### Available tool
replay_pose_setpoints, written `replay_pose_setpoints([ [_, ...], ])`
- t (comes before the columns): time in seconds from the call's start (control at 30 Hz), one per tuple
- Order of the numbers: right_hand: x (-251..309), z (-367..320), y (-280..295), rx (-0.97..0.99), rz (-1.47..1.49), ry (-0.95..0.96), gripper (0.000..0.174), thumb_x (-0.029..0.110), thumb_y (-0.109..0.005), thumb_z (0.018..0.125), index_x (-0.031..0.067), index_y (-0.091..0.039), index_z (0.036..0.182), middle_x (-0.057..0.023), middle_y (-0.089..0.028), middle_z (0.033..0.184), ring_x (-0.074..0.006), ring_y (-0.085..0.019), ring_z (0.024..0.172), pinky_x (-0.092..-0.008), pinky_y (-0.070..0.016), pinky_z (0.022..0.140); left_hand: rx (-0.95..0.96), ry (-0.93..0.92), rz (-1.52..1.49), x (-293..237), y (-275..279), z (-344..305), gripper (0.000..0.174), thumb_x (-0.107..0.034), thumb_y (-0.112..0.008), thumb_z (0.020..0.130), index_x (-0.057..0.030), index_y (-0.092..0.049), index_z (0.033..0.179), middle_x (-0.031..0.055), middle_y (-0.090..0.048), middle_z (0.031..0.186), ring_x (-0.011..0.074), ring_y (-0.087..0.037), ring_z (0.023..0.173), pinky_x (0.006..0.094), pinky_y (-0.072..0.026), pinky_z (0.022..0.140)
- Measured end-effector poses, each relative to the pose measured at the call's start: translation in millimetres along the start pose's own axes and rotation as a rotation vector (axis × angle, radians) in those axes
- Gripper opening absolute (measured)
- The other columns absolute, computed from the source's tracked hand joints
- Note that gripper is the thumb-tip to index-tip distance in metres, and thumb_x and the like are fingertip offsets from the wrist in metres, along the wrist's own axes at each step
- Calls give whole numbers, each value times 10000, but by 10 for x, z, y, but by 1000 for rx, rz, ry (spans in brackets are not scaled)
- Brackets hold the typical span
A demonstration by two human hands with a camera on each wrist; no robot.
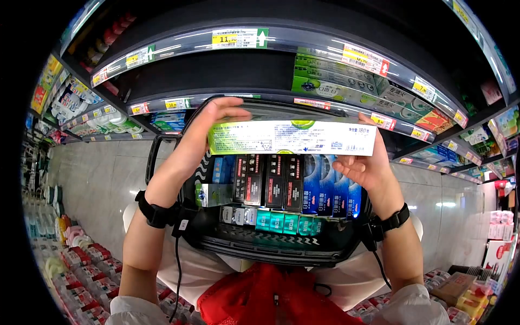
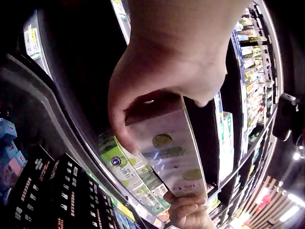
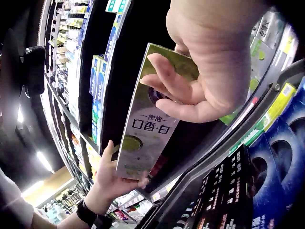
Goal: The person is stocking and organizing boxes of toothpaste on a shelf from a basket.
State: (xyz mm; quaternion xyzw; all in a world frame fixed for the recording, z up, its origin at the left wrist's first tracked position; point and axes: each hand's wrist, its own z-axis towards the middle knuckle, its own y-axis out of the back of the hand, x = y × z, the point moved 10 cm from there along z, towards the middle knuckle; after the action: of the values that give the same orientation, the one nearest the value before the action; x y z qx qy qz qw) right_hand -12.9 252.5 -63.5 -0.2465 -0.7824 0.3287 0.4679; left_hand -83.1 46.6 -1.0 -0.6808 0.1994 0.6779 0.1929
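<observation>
A long white-and-green toothpaste box (image 1: 292, 140) with lime pictures is held level between both hands, above an open black case. My left hand (image 1: 208, 122) grips its left end, fingers along the far edge. At the other end my right hand (image 1: 371, 162) holds the box, with its fingers bent beneath it. In the right wrist view, the fingers of that hand lie over the printed face of the toothpaste box (image 3: 143, 124). Below, the case (image 1: 260, 254) holds black boxes (image 1: 251, 179), blue boxes (image 1: 327, 187) and small teal boxes (image 1: 284, 223).
Just ahead, the shelf carries green toothpaste boxes (image 1: 333, 81) at the right, behind price-tag rails (image 1: 238, 39). The case lies across the person's lap. Packs in red-and-white wrapping (image 1: 81, 271) are stacked at the lower left. Cables hang from both wrist straps.
</observation>
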Motion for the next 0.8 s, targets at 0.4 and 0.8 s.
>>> replay_pose_setpoints([
  [0.4,114,55,-315,128,-331,263,467,408,-335,901,9,-418,1131,-63,-544,686,-150,-535,595,-286,-442,637,452,569,-630,598,-853,-348,713,-614,-189,843,-75,-338,1284,197,-529,1075,278,-591,880,341,-521,661],
  [0.8,-68,161,-278,55,-367,224,436,460,-392,870,50,-493,978,-49,-568,750,-132,-548,682,-266,-444,632,278,579,-324,646,-892,-375,767,-629,-169,834,-36,-308,1300,190,-512,1118,266,-555,967,371,-482,753],
])
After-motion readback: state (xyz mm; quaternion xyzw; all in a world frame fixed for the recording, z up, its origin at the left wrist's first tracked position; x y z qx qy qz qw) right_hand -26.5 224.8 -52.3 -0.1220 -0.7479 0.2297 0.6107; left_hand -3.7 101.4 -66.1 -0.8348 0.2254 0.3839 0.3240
